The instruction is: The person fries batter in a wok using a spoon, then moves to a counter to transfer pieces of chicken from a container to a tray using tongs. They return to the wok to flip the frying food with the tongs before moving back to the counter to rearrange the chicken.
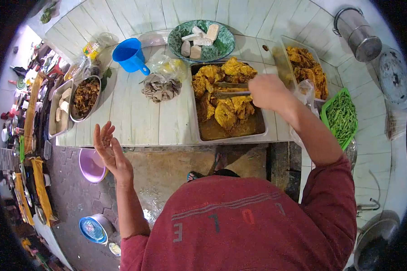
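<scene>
My right hand (270,91) is closed around a pair of metal tongs (236,94). The tongs reach left over a metal tray (233,138) of yellow-coated chicken pieces (227,114), with brown liquid in its near part. Their tips overlap the pieces in the middle of the tray. My left hand (110,150) hovers palm up just off the counter's front edge, fingers spread and nothing in it. Behind the tray, a green speckled bowl (174,34) holds several pale blocks.
To the right stand a plastic box (283,58) of yellow pieces and a green basket (324,118) of cut green beans. A blue dipper (129,55), crumpled grey cloth (162,88) and an oval dish (96,103) of brown food occupy the left. Below are a purple basin (91,166) and lidded bucket (93,229).
</scene>
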`<move>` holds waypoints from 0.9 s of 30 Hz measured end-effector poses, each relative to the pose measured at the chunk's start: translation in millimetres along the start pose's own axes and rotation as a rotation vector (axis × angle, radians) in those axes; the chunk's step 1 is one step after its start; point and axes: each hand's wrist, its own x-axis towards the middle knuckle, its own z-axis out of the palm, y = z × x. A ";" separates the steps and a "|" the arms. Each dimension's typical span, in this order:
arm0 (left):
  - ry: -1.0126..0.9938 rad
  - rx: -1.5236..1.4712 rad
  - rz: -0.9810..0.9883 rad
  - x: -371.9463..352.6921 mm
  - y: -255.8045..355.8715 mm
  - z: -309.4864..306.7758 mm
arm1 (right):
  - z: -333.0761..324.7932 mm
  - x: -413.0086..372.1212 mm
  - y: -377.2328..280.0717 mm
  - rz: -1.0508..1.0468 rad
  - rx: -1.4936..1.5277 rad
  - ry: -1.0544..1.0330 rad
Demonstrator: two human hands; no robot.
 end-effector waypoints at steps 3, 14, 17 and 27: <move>-0.004 -0.009 0.005 0.0 -1.0 -11.0 | -10.5 -0.6 8.3 -0.084 -0.026 0.021; 0.098 0.011 -0.104 -11.1 -18.0 -65.0 | 55.7 -96.0 56.6 0.369 1.058 -0.242; 0.077 -0.007 -0.085 -7.9 -16.9 -61.2 | 85.4 -86.1 26.3 0.465 1.078 -0.264; -0.004 -0.064 -0.049 -8.5 -18.5 -40.5 | 86.8 -58.4 18.2 0.464 1.133 -0.311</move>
